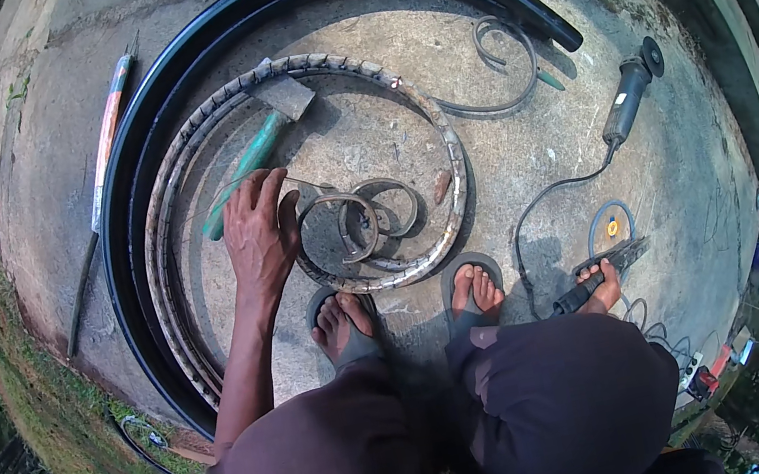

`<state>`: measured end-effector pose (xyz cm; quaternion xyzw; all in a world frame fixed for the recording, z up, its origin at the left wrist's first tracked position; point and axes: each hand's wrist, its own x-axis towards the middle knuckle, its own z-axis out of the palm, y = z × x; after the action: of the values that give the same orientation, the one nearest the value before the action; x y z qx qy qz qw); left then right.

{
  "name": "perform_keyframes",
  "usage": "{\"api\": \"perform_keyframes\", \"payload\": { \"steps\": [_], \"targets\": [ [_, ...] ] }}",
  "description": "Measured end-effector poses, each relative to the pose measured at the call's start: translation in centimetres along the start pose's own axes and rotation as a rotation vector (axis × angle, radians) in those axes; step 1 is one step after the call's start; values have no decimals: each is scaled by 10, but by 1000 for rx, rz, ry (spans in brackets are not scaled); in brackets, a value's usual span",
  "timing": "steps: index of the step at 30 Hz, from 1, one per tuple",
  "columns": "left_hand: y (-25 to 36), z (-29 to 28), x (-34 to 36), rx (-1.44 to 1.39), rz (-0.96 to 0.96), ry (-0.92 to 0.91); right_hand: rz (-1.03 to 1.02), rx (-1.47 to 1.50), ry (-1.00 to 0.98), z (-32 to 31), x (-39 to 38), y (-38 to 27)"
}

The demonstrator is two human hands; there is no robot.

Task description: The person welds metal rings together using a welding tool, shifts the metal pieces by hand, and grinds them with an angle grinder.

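Note:
My left hand (259,230) is over the left part of a segmented metal hoop (460,162), fingers bent and apart, with no held thing clearly showing. Under its fingertips lies a hammer with a green handle (267,143) and a grey block head (292,96). A thin rod (312,186) shows beside the fingers; I cannot tell whether they touch it. Smaller metal rings (391,206) overlap inside the hoop. At the right, my right hand (602,287) is closed round a black-handled tool (575,296) with a dark, flat front part; its exact kind is unclear.
A large black curved rim (118,202) arcs around the hoop. An angle grinder (628,104) with a cable lies at the right. Beyond the rim at left is a long packet (109,132). A curled grey strip (533,73) rests at upper right. My sandalled feet stand at the hoop's near edge.

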<state>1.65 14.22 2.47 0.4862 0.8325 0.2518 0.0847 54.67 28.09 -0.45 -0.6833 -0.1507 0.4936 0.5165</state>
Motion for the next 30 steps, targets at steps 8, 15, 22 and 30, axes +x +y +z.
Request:
{"api": "perform_keyframes", "payload": {
  "steps": [8,15,22,30],
  "targets": [
    [-32,8,-4,122,83,119,-507,-529,-454,94,-120,2],
    [-9,26,-40,-398,-119,-30,-1405,-1149,-756,139,-143,-27],
    [3,60,-69,-500,-292,89,-1576,-1213,-875,152,-139,-31],
    [10,65,-69,-613,-470,146,-1514,-1277,-831,171,-134,-21]
  ]
}}
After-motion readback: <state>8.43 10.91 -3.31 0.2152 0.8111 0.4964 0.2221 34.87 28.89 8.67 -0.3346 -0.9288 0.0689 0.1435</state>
